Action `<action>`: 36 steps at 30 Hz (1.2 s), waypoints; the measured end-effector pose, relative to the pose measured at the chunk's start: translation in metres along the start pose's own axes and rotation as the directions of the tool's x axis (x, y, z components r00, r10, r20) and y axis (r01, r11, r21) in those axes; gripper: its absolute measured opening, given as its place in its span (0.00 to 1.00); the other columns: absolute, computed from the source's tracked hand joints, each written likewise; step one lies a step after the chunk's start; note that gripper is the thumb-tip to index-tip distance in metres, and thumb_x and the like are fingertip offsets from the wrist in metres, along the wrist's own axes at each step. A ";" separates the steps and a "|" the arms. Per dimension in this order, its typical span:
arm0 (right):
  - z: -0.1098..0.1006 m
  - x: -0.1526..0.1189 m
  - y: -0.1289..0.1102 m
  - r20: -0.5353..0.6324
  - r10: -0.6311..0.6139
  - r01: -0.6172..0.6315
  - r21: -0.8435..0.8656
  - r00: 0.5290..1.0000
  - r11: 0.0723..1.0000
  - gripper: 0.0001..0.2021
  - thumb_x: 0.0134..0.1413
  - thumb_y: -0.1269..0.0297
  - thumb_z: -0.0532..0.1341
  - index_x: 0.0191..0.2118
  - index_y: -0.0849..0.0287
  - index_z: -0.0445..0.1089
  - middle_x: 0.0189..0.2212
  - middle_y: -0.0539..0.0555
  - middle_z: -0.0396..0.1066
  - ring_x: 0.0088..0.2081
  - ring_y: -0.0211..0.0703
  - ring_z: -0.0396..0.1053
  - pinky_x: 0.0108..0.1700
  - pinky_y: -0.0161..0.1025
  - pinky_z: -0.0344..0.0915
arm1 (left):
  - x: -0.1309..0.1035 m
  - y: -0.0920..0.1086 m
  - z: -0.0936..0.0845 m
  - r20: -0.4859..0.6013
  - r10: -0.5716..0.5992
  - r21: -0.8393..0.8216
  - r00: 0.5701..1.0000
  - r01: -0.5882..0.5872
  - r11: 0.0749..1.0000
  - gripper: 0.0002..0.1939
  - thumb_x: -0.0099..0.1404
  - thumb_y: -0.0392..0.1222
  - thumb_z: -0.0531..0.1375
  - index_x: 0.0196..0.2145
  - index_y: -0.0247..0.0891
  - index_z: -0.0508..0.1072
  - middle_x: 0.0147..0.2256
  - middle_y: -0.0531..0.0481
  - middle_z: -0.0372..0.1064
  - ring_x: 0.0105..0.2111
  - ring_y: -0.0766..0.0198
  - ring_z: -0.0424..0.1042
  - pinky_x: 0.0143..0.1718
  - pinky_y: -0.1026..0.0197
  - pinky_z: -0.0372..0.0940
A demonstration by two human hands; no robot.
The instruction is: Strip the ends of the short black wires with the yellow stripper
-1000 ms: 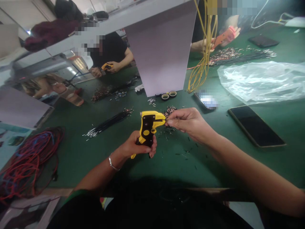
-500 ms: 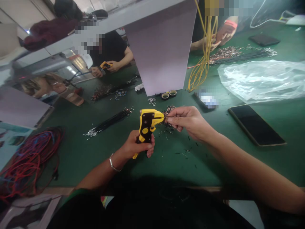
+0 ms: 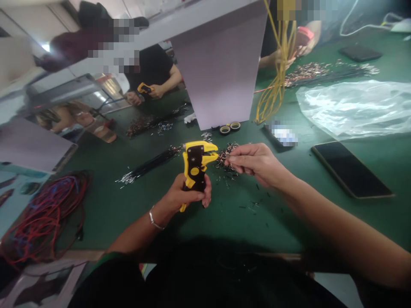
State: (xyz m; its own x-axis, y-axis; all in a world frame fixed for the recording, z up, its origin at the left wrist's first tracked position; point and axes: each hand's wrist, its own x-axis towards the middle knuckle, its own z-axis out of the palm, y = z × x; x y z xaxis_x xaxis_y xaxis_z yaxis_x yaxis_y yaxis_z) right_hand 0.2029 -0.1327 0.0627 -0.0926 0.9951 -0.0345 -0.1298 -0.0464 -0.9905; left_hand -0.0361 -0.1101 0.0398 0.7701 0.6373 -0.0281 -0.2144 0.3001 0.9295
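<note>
My left hand is wrapped round the handle of a yellow and black wire stripper, whose jaws are apart and point right. Just right of the jaws, my right hand pinches a thin wire between thumb and fingertips; little of the wire shows. Beneath and behind those fingertips lies a pile of short wires with copper-coloured ends. Left of the tool, a bundle of black wires with silvery ends rests on the green table.
A phone lies at right, below a clear plastic bag. Two tape rolls sit by a white panel. Red and blue cables are heaped at left. Co-workers' hands appear across the table; yellow cables hang nearby.
The stripper's jaws have opened and moved slightly left, away from my right fingertips. My right hand still pinches the wire, now apart from the jaws. The view has shifted slightly.
</note>
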 end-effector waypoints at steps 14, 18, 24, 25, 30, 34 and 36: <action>0.000 0.002 0.004 -0.070 -0.025 0.019 -0.095 0.997 0.995 0.10 0.48 0.60 0.65 0.27 0.62 0.78 0.13 0.46 0.61 0.18 0.32 0.52 0.22 0.37 0.47 | 0.006 0.001 -0.009 0.019 0.082 -0.007 0.996 -0.082 0.997 0.18 0.53 0.32 0.67 0.43 0.33 0.73 0.32 0.46 0.71 0.30 0.59 0.72 0.33 0.52 0.69; -0.001 0.003 0.005 -0.091 -0.044 0.031 -0.147 0.995 0.989 0.09 0.48 0.61 0.64 0.27 0.62 0.78 0.13 0.46 0.61 0.18 0.33 0.54 0.23 0.37 0.49 | 0.006 0.004 -0.009 -0.017 0.115 -0.008 0.993 -0.116 0.993 0.19 0.52 0.32 0.65 0.44 0.33 0.73 0.33 0.45 0.72 0.30 0.58 0.72 0.33 0.52 0.69; -0.003 0.006 0.005 -0.020 0.047 -0.051 -0.301 0.999 0.952 0.07 0.45 0.66 0.63 0.22 0.61 0.77 0.12 0.47 0.61 0.18 0.34 0.56 0.23 0.38 0.52 | 0.006 0.021 -0.009 -0.128 0.177 0.091 0.976 -0.166 0.982 0.20 0.50 0.32 0.63 0.43 0.34 0.73 0.45 0.39 0.73 0.31 0.59 0.73 0.36 0.52 0.69; -0.003 0.006 0.006 0.001 0.067 -0.063 -0.326 0.998 0.943 0.07 0.45 0.67 0.63 0.21 0.60 0.76 0.12 0.47 0.62 0.17 0.34 0.56 0.23 0.38 0.52 | 0.007 0.023 -0.008 -0.142 0.175 0.105 0.974 -0.161 0.981 0.19 0.49 0.32 0.62 0.42 0.35 0.73 0.50 0.38 0.71 0.31 0.60 0.73 0.37 0.51 0.69; 0.001 0.008 0.009 0.071 0.120 -0.085 -0.372 0.990 0.924 0.07 0.43 0.69 0.63 0.18 0.58 0.75 0.11 0.47 0.62 0.17 0.35 0.57 0.22 0.37 0.54 | 0.009 0.022 -0.006 -0.116 0.111 0.070 0.987 -0.103 0.992 0.18 0.48 0.33 0.62 0.40 0.35 0.73 0.55 0.36 0.68 0.31 0.59 0.73 0.36 0.51 0.70; 0.006 0.007 0.012 0.121 0.139 -0.088 -0.356 0.983 0.930 0.07 0.43 0.70 0.62 0.20 0.58 0.77 0.11 0.47 0.63 0.17 0.35 0.58 0.23 0.36 0.55 | 0.010 0.016 -0.005 -0.100 0.100 0.056 0.990 -0.095 0.994 0.17 0.49 0.33 0.64 0.40 0.34 0.75 0.45 0.38 0.74 0.34 0.56 0.74 0.39 0.48 0.71; 0.007 0.007 0.012 0.139 0.142 -0.086 -0.346 0.980 0.934 0.08 0.44 0.70 0.62 0.20 0.58 0.77 0.11 0.47 0.63 0.18 0.35 0.58 0.24 0.36 0.55 | 0.010 0.015 -0.005 -0.116 0.109 0.062 0.987 -0.102 0.993 0.17 0.50 0.32 0.64 0.41 0.34 0.75 0.42 0.40 0.75 0.35 0.55 0.75 0.40 0.48 0.72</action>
State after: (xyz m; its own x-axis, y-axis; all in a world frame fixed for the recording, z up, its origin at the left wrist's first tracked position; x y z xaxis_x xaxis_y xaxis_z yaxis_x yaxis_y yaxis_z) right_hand 0.1942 -0.1273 0.0517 -0.2467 0.9564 -0.1560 0.2282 -0.0991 -0.9686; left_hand -0.0347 -0.0956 0.0516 0.6676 0.7439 0.0309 -0.2542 0.1888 0.9485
